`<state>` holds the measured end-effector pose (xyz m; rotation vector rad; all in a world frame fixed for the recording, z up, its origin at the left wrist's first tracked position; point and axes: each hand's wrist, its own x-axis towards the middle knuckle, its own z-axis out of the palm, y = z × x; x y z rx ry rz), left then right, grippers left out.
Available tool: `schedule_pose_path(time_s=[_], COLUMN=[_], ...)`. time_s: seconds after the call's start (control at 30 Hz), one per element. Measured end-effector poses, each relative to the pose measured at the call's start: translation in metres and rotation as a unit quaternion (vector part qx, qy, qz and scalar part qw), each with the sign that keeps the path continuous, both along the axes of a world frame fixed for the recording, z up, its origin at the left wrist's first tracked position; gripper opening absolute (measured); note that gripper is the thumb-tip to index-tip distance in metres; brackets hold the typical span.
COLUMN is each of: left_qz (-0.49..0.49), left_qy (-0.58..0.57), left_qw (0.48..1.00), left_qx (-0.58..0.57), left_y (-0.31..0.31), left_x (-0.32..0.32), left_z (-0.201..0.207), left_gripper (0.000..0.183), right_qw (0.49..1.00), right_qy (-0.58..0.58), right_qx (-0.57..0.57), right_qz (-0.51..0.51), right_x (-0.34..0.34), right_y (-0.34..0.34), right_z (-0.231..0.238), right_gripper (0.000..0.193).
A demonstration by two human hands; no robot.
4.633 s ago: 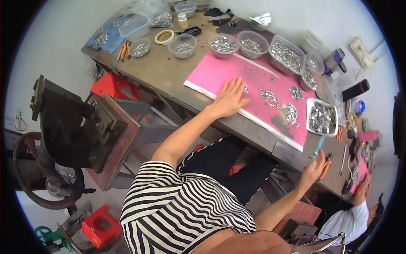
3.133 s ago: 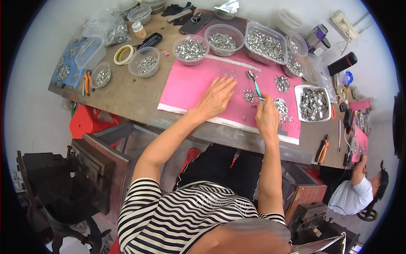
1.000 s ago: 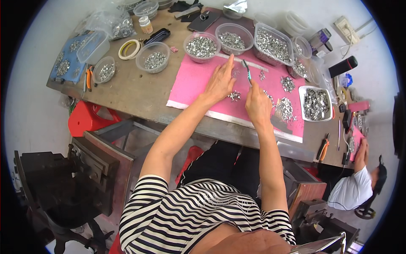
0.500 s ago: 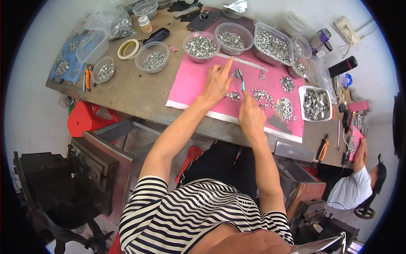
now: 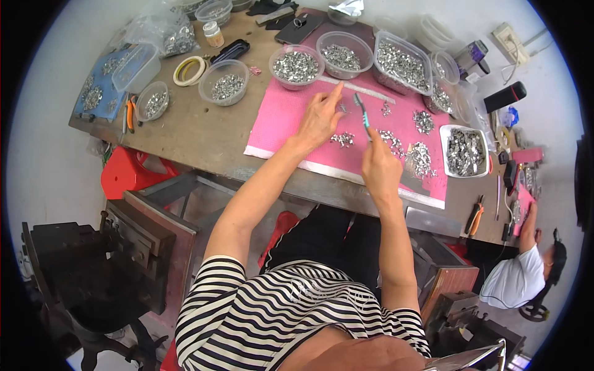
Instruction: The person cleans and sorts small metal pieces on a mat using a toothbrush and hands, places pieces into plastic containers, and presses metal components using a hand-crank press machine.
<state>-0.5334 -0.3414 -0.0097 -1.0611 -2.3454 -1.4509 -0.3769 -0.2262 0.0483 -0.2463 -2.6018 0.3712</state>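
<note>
My left hand [image 5: 318, 119] rests on the pink mat [image 5: 281, 117], its index finger stretched toward the far side and its other fingers partly bent. Beside its fingertips lie a few small shiny metal pieces [image 5: 344, 107]. A toothbrush [image 5: 364, 117] with a teal and dark handle is gripped in my right hand [image 5: 382, 166], bristle end pointing away from me. That end is just right of my left fingers, and I cannot tell whether it touches the mat. Small heaps of metal pieces [image 5: 342, 140] lie nearer me, with a larger heap [image 5: 421, 159] to the right.
Plastic tubs of metal pieces [image 5: 296, 66] line the far edge of the mat. A white tub [image 5: 444, 151] stands at its right. Orange-handled pliers [image 5: 130, 116], tape rolls [image 5: 189, 71] and a phone [image 5: 299, 29] lie on the bench. Another person [image 5: 516, 278] sits at far right.
My right hand has shifted a little to the right with the toothbrush, and the bristle end has moved away from the left fingertips. My left hand has stayed nearly still.
</note>
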Motion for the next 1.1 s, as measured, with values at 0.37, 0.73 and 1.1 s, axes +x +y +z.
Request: schedule_pose_path(time_s=[0.37,0.73,1.1], left_qz=[-0.155,-0.165,-0.184], left_qy=[0.203,0.218,0.186], left_qw=[0.934,0.922,0.935], left_qx=[-0.251,-0.274,-0.241], left_y=[0.007,0.007,0.012], left_x=[-0.035,-0.031,-0.046], left_z=[0.018,0.032,0.021], left_gripper=[0.019,0.01,0.01], right_qw=[0.986,0.976,0.967], right_qy=[0.12,0.143,0.163], right_qx=[-0.117,-0.163,-0.19], right_qz=[-0.015,-0.039,-0.049], right_x=[0.066,0.084,0.081], right_y=[0.02,0.027,0.025], right_z=[-0.015,-0.051,-0.047], right_gripper=[0.038,0.034,0.033])
